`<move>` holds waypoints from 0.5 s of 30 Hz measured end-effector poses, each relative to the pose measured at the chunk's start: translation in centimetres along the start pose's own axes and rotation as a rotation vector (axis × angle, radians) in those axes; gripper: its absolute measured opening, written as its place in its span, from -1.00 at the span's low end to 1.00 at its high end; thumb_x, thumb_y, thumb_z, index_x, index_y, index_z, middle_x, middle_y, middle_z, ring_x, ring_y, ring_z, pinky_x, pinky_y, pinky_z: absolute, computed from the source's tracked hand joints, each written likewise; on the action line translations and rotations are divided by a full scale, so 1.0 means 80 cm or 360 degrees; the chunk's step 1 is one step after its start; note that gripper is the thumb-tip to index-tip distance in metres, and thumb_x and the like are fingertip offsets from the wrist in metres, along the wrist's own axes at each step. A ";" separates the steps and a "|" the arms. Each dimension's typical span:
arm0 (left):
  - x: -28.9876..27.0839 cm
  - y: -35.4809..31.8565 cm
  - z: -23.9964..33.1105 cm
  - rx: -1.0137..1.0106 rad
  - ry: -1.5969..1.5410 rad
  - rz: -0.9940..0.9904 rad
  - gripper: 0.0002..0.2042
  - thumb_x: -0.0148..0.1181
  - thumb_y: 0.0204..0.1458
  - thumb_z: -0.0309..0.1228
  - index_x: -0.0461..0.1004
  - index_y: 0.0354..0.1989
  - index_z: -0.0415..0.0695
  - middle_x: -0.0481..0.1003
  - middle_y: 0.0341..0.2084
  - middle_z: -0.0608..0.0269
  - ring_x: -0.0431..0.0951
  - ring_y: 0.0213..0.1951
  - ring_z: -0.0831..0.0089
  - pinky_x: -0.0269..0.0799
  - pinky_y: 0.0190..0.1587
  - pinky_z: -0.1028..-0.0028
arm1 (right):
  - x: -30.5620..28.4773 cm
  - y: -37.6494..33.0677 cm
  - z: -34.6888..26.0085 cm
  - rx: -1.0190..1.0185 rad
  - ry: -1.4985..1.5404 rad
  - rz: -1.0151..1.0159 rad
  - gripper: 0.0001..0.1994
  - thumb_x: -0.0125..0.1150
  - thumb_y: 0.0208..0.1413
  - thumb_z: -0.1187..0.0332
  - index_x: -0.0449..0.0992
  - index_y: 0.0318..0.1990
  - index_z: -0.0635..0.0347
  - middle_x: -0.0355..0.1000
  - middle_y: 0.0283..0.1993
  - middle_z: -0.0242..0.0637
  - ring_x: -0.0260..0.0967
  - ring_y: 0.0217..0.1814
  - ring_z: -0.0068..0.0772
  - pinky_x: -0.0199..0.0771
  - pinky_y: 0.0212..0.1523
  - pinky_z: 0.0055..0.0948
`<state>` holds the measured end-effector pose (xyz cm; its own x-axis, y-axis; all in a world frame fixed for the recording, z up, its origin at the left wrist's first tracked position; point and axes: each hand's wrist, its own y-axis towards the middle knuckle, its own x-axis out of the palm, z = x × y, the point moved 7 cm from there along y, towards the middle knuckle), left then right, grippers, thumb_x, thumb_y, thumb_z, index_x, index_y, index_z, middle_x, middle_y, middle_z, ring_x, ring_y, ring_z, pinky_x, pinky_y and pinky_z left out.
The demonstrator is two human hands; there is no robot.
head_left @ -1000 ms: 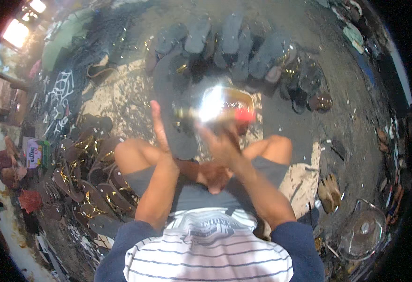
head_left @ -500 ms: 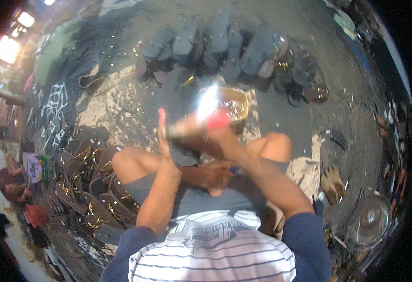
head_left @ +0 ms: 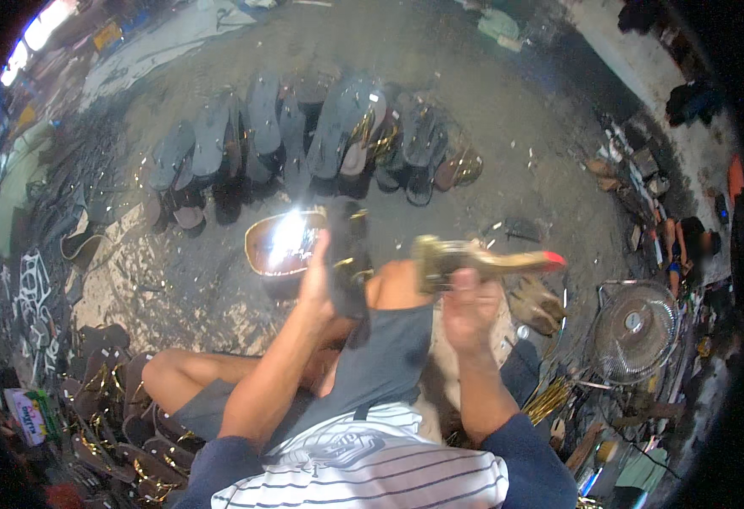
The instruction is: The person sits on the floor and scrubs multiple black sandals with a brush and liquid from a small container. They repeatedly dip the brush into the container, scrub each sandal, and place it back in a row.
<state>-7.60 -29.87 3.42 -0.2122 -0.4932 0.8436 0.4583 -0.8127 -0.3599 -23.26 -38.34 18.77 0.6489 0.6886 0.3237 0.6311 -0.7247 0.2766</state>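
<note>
My left hand (head_left: 315,284) grips a dark sandal sole (head_left: 351,254), held upright on edge in front of my lap and blurred by motion. In my right hand (head_left: 471,310) is a paint brush (head_left: 516,262) with a pale handle and a red tip; its broad bristle end points toward the sole, apart from it. A tub (head_left: 251,265) with a yellowish rim and a shiny, glaring liquid stands just beyond my left hand.
Rows of dark sandals (head_left: 262,119) lie on the floor ahead. More sandals with gold straps (head_left: 109,424) are heaped at the left. At the right stand a round fan (head_left: 635,322) and a bundle of tan pieces (head_left: 537,304). A person (head_left: 696,242) is at the far right.
My right hand has swung the brush away to the right of the sole. The sole, still in my left hand, has turned on edge. My view has shifted to the right.
</note>
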 end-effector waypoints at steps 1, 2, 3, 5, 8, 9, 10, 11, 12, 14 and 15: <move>0.038 0.027 -0.008 -0.0057 0.0117 -0.0073 -0.30 -0.10 0.26 0.18 0.16 0.40 -0.08 0.32 0.25 0.17 0.32 0.23 0.24 0.29 0.23 0.20 | -0.013 0.006 -0.030 -0.0143 -0.0004 0.0084 -0.65 0.16 0.27 0.40 0.36 0.15 0.31 0.46 0.05 -0.23 0.40 0.06 -0.46 0.41 0.10 -0.38; 0.064 0.070 0.019 0.0221 0.0182 -0.0051 -0.35 -0.03 0.21 0.21 0.35 0.28 -0.02 0.43 0.16 0.14 0.46 0.09 0.24 0.39 0.18 0.22 | -0.006 0.018 -0.048 -0.0263 0.0033 0.0102 -0.65 0.16 0.26 0.40 0.36 0.15 0.30 0.46 0.05 -0.25 0.40 0.06 -0.46 0.39 0.11 -0.38; 0.075 0.098 0.039 0.0199 0.0052 0.0098 -0.35 0.01 0.21 0.17 0.32 0.29 -0.07 0.43 0.15 0.10 0.47 0.09 0.25 0.41 0.15 0.27 | -0.013 0.016 -0.053 -0.0245 -0.0028 0.0125 -0.65 0.17 0.26 0.39 0.36 0.15 0.30 0.46 0.05 -0.25 0.40 0.06 -0.45 0.38 0.11 -0.37; 0.091 0.144 0.101 0.0250 -0.0211 0.0418 -0.34 0.10 0.21 0.09 0.26 0.31 -0.16 0.43 0.13 0.03 0.50 0.07 0.28 0.45 0.09 0.36 | -0.010 0.020 -0.046 -0.0214 -0.0084 0.0116 -0.63 0.19 0.24 0.38 0.36 0.16 0.30 0.45 0.04 -0.27 0.39 0.06 -0.43 0.36 0.12 -0.36; 0.057 0.145 0.154 0.0666 0.0408 0.0154 -0.43 0.13 0.24 -0.03 0.30 0.28 -0.17 0.49 0.04 0.11 0.54 0.00 0.36 0.48 0.03 0.41 | -0.007 0.018 -0.033 -0.0244 -0.0296 0.0128 -0.72 0.18 0.28 0.30 0.47 0.02 0.29 0.50 -0.03 -0.32 0.41 -0.03 -0.54 0.38 0.04 -0.44; 0.039 0.127 0.164 0.0746 0.0673 0.0072 -0.46 0.15 0.24 -0.09 0.32 0.27 -0.18 0.50 0.01 0.14 0.54 -0.03 0.37 0.49 0.02 0.40 | -0.002 0.023 -0.025 -0.0206 -0.0377 0.0077 -0.72 0.19 0.28 0.29 0.48 0.01 0.29 0.49 -0.03 -0.33 0.39 -0.05 -0.57 0.37 0.01 -0.47; 0.019 0.098 0.175 0.0840 0.0934 -0.0003 -0.50 0.17 0.25 -0.16 0.33 0.26 -0.19 0.51 -0.03 0.16 0.54 -0.05 0.38 0.49 0.01 0.40 | 0.007 0.032 -0.019 -0.0185 -0.0461 0.0015 -0.73 0.21 0.27 0.29 0.49 0.00 0.29 0.49 -0.03 -0.34 0.38 -0.08 -0.61 0.36 -0.02 -0.50; 0.010 0.051 0.188 0.0916 0.1059 0.0092 -0.58 0.19 0.24 -0.22 0.44 0.18 -0.18 0.54 -0.06 0.20 0.52 -0.04 0.43 0.46 0.01 0.42 | 0.002 0.033 -0.004 -0.0062 -0.0415 0.0050 -0.71 0.21 0.26 0.29 0.50 0.01 0.32 0.50 -0.04 -0.32 0.38 -0.04 -0.55 0.37 0.03 -0.46; 0.019 -0.021 0.211 0.0960 0.1582 0.0405 -0.65 0.20 0.23 -0.23 0.52 0.09 -0.16 0.55 -0.10 0.24 0.52 -0.09 0.50 0.44 -0.02 0.49 | -0.010 0.024 0.012 0.0086 -0.0410 0.0119 -0.69 0.22 0.25 0.30 0.50 0.01 0.35 0.51 -0.05 -0.30 0.39 0.01 -0.49 0.37 0.08 -0.42; -0.042 -0.141 0.285 0.1292 0.1967 0.0901 -0.74 0.19 0.23 -0.28 0.57 -0.06 -0.19 0.57 -0.15 0.19 0.52 -0.08 0.43 0.41 0.01 0.42 | 0.009 0.030 0.028 0.0091 -0.0434 -0.0005 -0.66 0.21 0.27 0.28 0.49 0.03 0.40 0.50 -0.04 -0.30 0.37 -0.02 -0.54 0.37 0.00 -0.48; -0.140 -0.205 0.331 0.1441 0.1866 0.1189 -0.77 0.18 0.23 -0.30 0.57 -0.08 -0.19 0.56 -0.22 0.21 0.51 -0.12 0.44 0.41 -0.01 0.43 | 0.022 0.036 0.043 0.0130 -0.0443 -0.0053 -0.66 0.22 0.26 0.26 0.51 0.01 0.39 0.50 -0.06 -0.32 0.37 -0.04 -0.55 0.37 -0.01 -0.49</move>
<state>10.13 -2.83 10.45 -0.0291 -0.9573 -0.2875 0.9828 -0.0799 0.1666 -18.83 -39.10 17.00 0.7119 0.7004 0.0518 0.6787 -0.7051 0.2055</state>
